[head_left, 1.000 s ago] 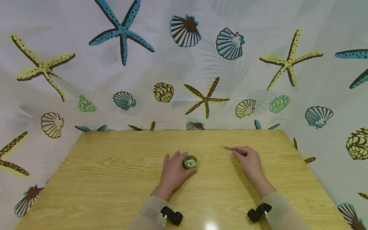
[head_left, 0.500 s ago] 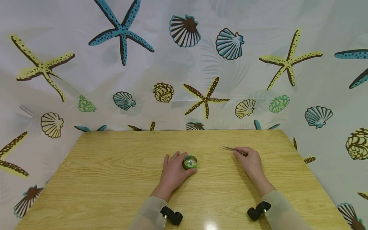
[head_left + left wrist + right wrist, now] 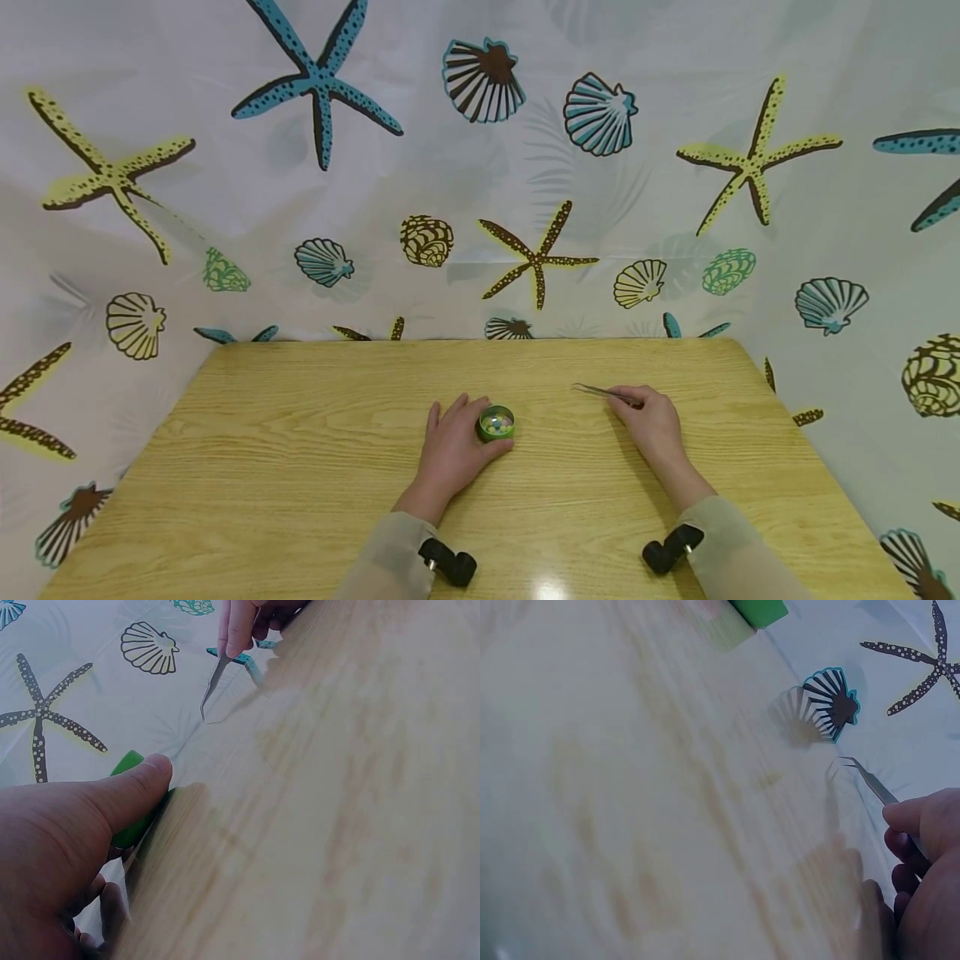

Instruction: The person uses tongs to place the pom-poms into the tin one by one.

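Note:
My left hand (image 3: 453, 450) holds a small round green container (image 3: 483, 435) on the wooden table, its thumb at the near side and its fingers around the left and far side. Small coloured pieces (image 3: 497, 424) in pink, yellow and blue lie inside it. To the right, my right hand (image 3: 655, 421) pinches slim metal tweezers (image 3: 603, 389), bent tips pointing left toward the container's side of the table. In the right wrist view the tweezers (image 3: 875, 784) have their tips slightly apart with nothing between them. The green container (image 3: 133, 832) is partly hidden behind the thumb in the left wrist view.
The wooden table (image 3: 300, 433) reaches back to a white cloth (image 3: 375, 192) printed with starfish and shells, which stands upright behind it and along both sides. A small black camera mount sits on each wrist, the left one (image 3: 448, 562) and the right one (image 3: 673, 550).
The tweezers' tips have come closer together, after standing wider half a second ago. The right hand has shifted only slightly; the left hand and the container have stayed in place.

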Demonstrator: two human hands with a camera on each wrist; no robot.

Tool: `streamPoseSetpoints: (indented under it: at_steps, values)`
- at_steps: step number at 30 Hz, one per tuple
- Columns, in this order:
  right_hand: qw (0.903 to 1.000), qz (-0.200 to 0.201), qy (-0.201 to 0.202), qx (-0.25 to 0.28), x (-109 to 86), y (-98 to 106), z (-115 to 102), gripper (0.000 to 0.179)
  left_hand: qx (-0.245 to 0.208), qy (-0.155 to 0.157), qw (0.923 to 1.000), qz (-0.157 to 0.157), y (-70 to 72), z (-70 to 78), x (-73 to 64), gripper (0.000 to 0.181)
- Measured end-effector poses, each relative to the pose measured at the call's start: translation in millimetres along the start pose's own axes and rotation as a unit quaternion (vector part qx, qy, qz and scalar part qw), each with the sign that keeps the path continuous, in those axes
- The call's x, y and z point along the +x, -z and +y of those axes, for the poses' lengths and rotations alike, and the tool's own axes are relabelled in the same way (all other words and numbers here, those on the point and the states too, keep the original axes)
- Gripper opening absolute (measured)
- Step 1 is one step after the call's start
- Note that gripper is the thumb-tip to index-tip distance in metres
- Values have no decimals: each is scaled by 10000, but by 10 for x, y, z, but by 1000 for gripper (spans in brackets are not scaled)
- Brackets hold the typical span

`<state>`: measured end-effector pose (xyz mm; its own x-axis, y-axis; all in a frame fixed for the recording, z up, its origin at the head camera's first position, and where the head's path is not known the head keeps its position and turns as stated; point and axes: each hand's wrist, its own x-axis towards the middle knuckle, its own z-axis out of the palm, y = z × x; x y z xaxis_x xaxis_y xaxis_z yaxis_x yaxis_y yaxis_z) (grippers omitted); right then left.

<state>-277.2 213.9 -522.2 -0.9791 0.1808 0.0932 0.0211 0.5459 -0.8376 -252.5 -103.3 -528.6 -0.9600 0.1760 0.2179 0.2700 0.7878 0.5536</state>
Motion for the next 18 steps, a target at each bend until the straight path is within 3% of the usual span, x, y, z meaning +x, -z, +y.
streamPoseSetpoints:
  at_steps: [7, 18]
  values:
    - [9999, -35, 86, -59, -7, -2, -4, 22, -3, 12, 10000, -2, -1, 3, 2, 76]
    - [9969, 17, 348, -705, 1, -38, 9, 18, 43, 40, 10000, -15, -12, -9, 9, 77]
